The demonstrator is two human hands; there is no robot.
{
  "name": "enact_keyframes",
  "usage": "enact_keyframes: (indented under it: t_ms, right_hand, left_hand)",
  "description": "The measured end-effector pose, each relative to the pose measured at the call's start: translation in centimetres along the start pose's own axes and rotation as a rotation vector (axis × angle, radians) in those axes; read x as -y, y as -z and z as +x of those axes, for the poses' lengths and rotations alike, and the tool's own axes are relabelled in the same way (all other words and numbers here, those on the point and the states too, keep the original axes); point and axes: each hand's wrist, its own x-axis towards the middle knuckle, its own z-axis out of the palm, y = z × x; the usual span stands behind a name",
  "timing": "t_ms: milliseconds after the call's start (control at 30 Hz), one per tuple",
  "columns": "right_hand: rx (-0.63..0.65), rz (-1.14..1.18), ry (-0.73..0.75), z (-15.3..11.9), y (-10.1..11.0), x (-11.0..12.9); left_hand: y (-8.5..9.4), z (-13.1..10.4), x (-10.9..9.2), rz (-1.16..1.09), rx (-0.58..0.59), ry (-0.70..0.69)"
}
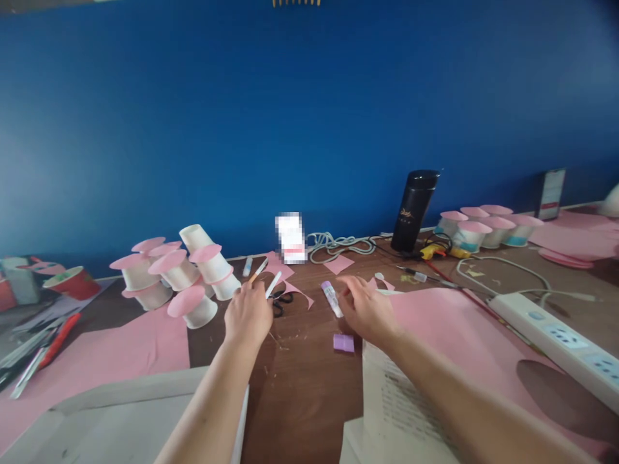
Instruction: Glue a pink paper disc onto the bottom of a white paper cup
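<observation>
My left hand (pixel 249 312) reaches over the table with its fingers curled down, their tips mostly hidden behind the knuckles. A thin orange-and-white stick (pixel 258 272) and a white pen-like stick (pixel 273 284) show just past it. Black-handled scissors (pixel 282 300) lie against its right side. My right hand (pixel 365 306) is beside a white glue stick (pixel 332 299) with a purple end; its fingers are bent but apart, with nothing seen between them. A small purple piece (pixel 343 343) lies nearer me.
White paper cups with pink discs (pixel 169 267) are stacked at left; more cups (pixel 476 235) stand at right. Around are pink paper (pixel 435 322), a black flask (pixel 414 209), a power strip (pixel 563 338), cables (pixel 343 246), red-handled tool (pixel 58 340) and a phone (pixel 291 240).
</observation>
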Motion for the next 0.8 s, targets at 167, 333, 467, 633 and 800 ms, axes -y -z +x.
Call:
enact_keyframes:
  t_ms: [167,333,467,633,800]
  right_hand:
    - [0.038,-0.034,0.065,-0.3,0.3,0.7]
    - [0.162,-0.045,0.022,0.0,2.0,1.2]
    - [0.484,0.032,0.126,-0.3,3.7,1.3]
    - [0.59,-0.103,0.241,-1.1,3.3,1.5]
    - [0.341,0.224,0.091,-0.4,2.5,2.1]
  left_hand:
    - [-2.4,1.1,-1.2,-0.083,-0.205,-0.092]
    - [-4.1,1.3,-0.9,-0.093,-0.28,-0.136]
    - [-4.1,1.1,-1.5,-0.131,-0.281,-0.198]
    - [-4.1,0.9,-1.9,-0.283,-0.306,-0.212]
    - [-3.5,0.1,-3.0,-0.868,-0.039,-0.224]
